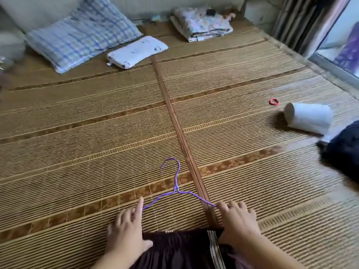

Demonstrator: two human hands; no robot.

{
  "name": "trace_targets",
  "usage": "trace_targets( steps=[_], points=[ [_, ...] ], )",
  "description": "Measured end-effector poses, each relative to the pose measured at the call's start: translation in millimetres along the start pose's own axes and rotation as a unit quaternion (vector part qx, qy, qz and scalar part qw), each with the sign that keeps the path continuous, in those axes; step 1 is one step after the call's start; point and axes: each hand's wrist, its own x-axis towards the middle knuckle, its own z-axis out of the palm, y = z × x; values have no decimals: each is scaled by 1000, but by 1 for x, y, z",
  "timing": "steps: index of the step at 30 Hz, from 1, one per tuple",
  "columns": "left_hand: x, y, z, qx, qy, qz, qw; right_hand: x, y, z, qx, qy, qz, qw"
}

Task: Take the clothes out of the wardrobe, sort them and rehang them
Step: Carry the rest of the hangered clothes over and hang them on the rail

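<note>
A purple wire hanger (175, 188) lies flat on the woven bamboo mat (97, 144), hook pointing away from me. My left hand (127, 232) touches its left arm with the index finger stretched out, thumb on a dark maroon garment (180, 249). My right hand (238, 220) rests on the hanger's right end and on the garment's top corner. The garment has an elastic waistband and a white striped side panel (214, 247), and lies at the near edge between my hands. Whether the fingers pinch the wire is unclear.
A dark navy garment (343, 152) lies at the right edge beside a white roll (308, 118) and a red hair tie (274, 102). A blue checked pillow (81, 32), a small white pillow (137, 51) and folded floral bedding (202, 23) sit at the far end.
</note>
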Motion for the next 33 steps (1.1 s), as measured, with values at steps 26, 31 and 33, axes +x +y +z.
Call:
trace_targets(
  steps=[26,31,33],
  points=[
    [-318,-91,-345,-397,276,223,846,-388,-108,-317,296,246,-119,915],
    [-407,-144,-348,-446,320,213,809,-467,-156,-309,284,285,-143,904],
    [-442,-174,-352,-464,335,201,795,-495,-180,-305,276,303,-165,897]
  ],
)
